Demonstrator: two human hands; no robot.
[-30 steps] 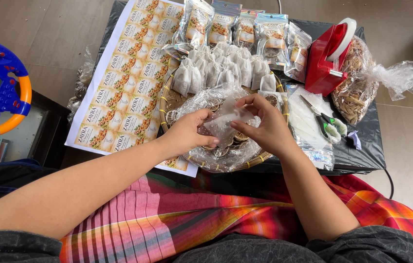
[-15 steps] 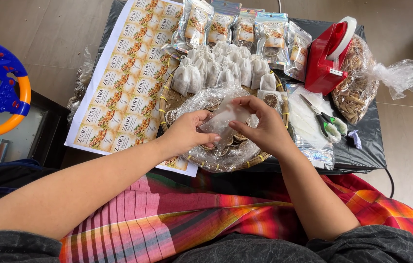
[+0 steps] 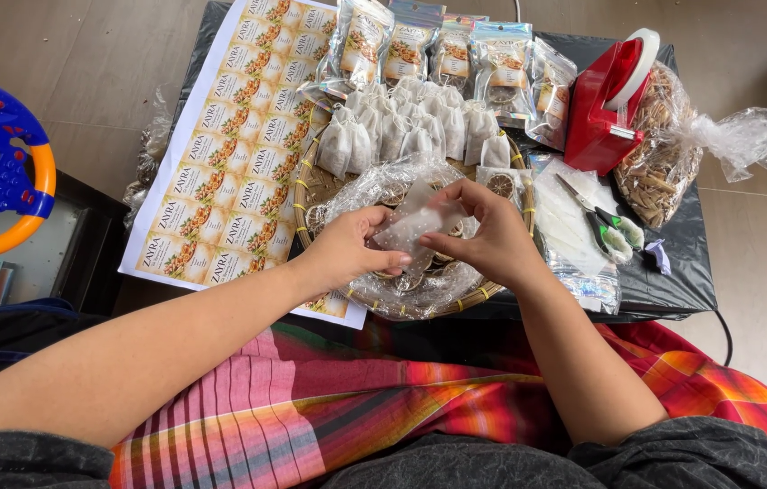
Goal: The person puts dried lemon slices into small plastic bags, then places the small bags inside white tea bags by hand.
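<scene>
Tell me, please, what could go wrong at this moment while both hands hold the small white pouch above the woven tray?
1. The left hand and right hand hold the small white pouch only by its edges; it might slip and spill into the clear plastic bag beneath.
2. The woven tray lies partly over the sheet of labels; shifting it could crease them.
3. The scissors lie near the right hand, so a sideways reach might catch them.

Both hands, left (image 3: 347, 249) and right (image 3: 489, 237), pinched a small translucent white pouch (image 3: 415, 223) above the round woven bamboo tray (image 3: 304, 186).
</scene>
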